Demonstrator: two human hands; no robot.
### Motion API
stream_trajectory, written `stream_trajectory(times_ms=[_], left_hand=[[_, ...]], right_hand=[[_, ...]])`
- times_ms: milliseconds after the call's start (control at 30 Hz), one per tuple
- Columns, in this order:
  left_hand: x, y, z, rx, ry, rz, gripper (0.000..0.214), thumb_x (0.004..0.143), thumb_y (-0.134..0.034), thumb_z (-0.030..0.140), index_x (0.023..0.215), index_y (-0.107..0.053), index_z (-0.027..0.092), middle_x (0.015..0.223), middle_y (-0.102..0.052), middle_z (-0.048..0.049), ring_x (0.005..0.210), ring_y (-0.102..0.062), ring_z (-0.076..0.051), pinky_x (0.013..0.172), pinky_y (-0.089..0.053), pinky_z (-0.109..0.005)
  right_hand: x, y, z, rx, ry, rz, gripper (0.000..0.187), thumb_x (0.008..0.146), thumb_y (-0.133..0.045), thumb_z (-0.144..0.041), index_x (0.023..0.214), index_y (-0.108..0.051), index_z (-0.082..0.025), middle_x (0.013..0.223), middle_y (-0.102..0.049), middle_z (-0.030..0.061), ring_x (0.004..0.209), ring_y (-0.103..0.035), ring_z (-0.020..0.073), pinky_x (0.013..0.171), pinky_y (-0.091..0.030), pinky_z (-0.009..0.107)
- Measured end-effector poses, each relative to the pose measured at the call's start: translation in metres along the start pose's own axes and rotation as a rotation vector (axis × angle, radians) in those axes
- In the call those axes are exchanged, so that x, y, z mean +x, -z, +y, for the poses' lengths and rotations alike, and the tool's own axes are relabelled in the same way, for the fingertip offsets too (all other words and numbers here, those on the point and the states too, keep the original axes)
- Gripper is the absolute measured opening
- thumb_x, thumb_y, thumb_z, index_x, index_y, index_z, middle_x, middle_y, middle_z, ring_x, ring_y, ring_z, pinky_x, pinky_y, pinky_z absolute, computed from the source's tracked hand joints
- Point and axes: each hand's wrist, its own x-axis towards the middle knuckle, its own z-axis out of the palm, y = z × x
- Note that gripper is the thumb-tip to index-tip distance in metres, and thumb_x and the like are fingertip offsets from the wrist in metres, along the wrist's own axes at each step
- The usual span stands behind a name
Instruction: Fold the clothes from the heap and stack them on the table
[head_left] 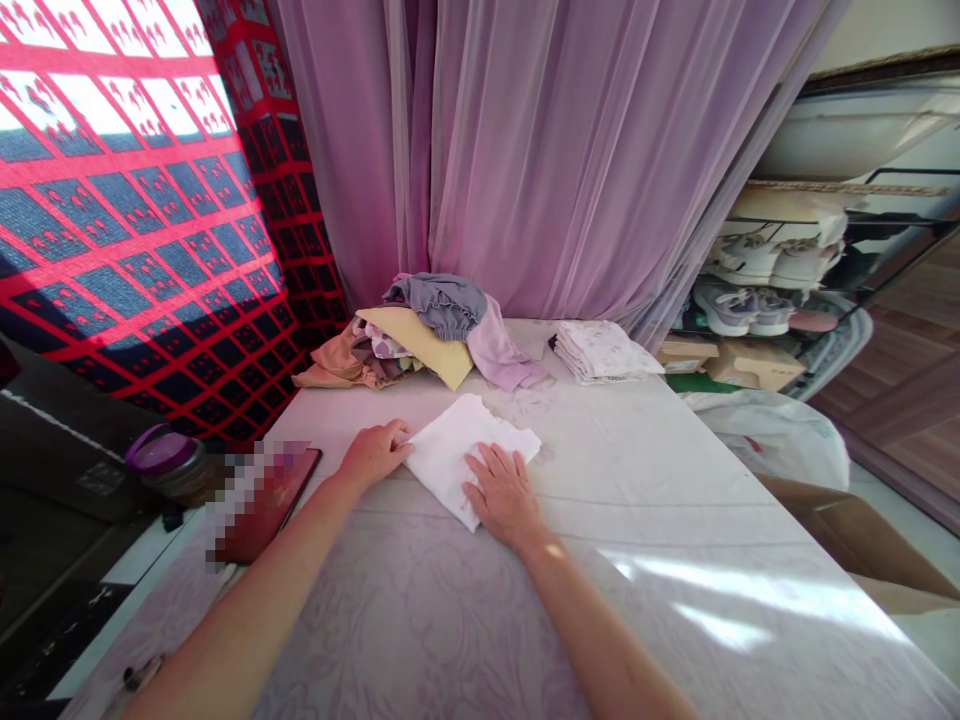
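Observation:
A small white cloth [457,445] lies folded on the pale patterned tabletop [645,500]. My right hand [501,492] rests flat on its near right part, fingers stretched out. My left hand [373,453] has its fingers curled at the cloth's left corner, pinching its edge. Behind the cloth sits a loose heap of clothes [424,335] in grey, yellow, peach and lilac. To the right of the heap is a neat stack of folded white patterned cloths [604,352].
A dark red phone [274,495] lies at the table's left edge, partly pixelated. A purple-lidded jar [161,460] stands lower left. Lilac curtains [555,150] hang behind. A shoe rack [780,270] and cardboard boxes [750,362] stand right.

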Motion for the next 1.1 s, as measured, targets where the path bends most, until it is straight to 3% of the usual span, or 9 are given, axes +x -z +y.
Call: stream_trajectory(times_ms=[100, 200, 367, 467, 600, 767, 867, 967, 1100], left_hand=[[0.001, -0.002, 0.01, 0.103, -0.007, 0.079, 0.032, 0.077, -0.053, 0.023, 0.108, -0.063, 0.023, 0.093, -0.071, -0.0035, 0.094, -0.062, -0.022, 0.084, -0.045, -0.032], [0.002, -0.014, 0.022, 0.142, -0.164, 0.179, 0.04, 0.085, -0.046, 0.028, 0.122, -0.059, 0.023, 0.132, -0.058, -0.0078, 0.124, -0.049, -0.025, 0.104, -0.037, -0.039], [0.003, -0.047, 0.036, 0.187, -0.249, 0.0, 0.058, 0.092, -0.036, 0.049, 0.143, -0.039, 0.02, 0.152, -0.036, -0.0097, 0.141, -0.029, -0.028, 0.113, -0.023, -0.05], [0.005, -0.051, 0.036, 0.14, -0.236, -0.004, 0.056, 0.092, -0.035, 0.049, 0.142, -0.041, 0.022, 0.151, -0.038, -0.0092, 0.14, -0.031, -0.026, 0.113, -0.024, -0.049], [0.012, -0.035, 0.034, -0.037, -0.076, 0.017, 0.048, 0.092, -0.035, 0.039, 0.136, -0.048, 0.023, 0.143, -0.05, -0.0075, 0.129, -0.047, -0.019, 0.104, -0.038, -0.034], [0.032, -0.009, 0.031, -0.027, 0.126, -0.084, 0.035, 0.081, -0.049, 0.038, 0.109, -0.066, 0.024, 0.114, -0.07, -0.0076, 0.102, -0.064, -0.023, 0.082, -0.047, -0.03], [0.048, 0.0, 0.03, -0.018, 0.173, -0.193, 0.03, 0.072, -0.059, 0.044, 0.088, -0.071, 0.022, 0.098, -0.074, -0.0076, 0.091, -0.066, -0.025, 0.072, -0.046, -0.027], [0.058, 0.003, 0.032, -0.05, 0.188, -0.283, 0.028, 0.065, -0.065, 0.046, 0.076, -0.07, 0.02, 0.086, -0.074, -0.0052, 0.083, -0.067, -0.024, 0.066, -0.045, -0.026], [0.061, 0.002, 0.033, -0.142, 0.203, -0.319, 0.029, 0.065, -0.065, 0.043, 0.082, -0.069, 0.02, 0.091, -0.074, -0.0027, 0.084, -0.067, -0.022, 0.064, -0.046, -0.024]], right_hand=[[0.0, 0.0, 0.0, 0.003, 0.001, 0.006, 0.044, 0.095, -0.04, -0.039, 0.136, -0.05, -0.025, 0.148, -0.042, 0.008, 0.138, -0.031, 0.0267, 0.113, -0.019, 0.053], [0.0, 0.0, 0.0, 0.011, -0.003, 0.006, 0.044, 0.095, -0.04, -0.039, 0.136, -0.05, -0.026, 0.149, -0.041, 0.0077, 0.138, -0.031, 0.0266, 0.113, -0.018, 0.054], [0.001, -0.001, 0.0, 0.016, 0.005, 0.012, 0.045, 0.095, -0.039, -0.041, 0.136, -0.05, -0.024, 0.148, -0.042, 0.009, 0.138, -0.031, 0.0266, 0.113, -0.018, 0.054], [0.001, -0.002, 0.001, 0.023, 0.017, 0.039, 0.044, 0.095, -0.041, -0.039, 0.134, -0.051, -0.024, 0.147, -0.043, 0.0092, 0.137, -0.033, 0.0258, 0.113, -0.019, 0.053], [-0.003, -0.01, 0.012, 0.127, -0.013, 0.191, 0.04, 0.091, -0.044, -0.031, 0.128, -0.057, -0.02, 0.143, -0.048, 0.0105, 0.136, -0.036, 0.024, 0.113, -0.026, 0.046], [-0.008, -0.023, 0.036, 0.599, -0.39, 0.386, 0.05, 0.086, -0.046, -0.034, 0.132, -0.05, -0.016, 0.137, -0.051, 0.0166, 0.117, -0.056, 0.0251, 0.088, -0.053, 0.039], [-0.011, -0.021, 0.04, 0.981, -0.626, 0.325, 0.056, 0.086, -0.046, -0.04, 0.138, -0.042, -0.019, 0.13, -0.057, 0.0155, 0.107, -0.064, 0.024, 0.072, -0.058, 0.034], [-0.014, -0.008, 0.034, 1.306, -0.787, 0.227, 0.053, 0.084, -0.053, -0.037, 0.133, -0.046, -0.02, 0.124, -0.062, 0.0148, 0.101, -0.067, 0.0233, 0.064, -0.057, 0.03], [-0.016, 0.008, 0.022, 1.452, -0.782, 0.027, 0.03, 0.078, -0.061, -0.035, 0.104, -0.063, -0.021, 0.107, -0.07, 0.0108, 0.088, -0.07, 0.0213, 0.042, -0.042, 0.019]])
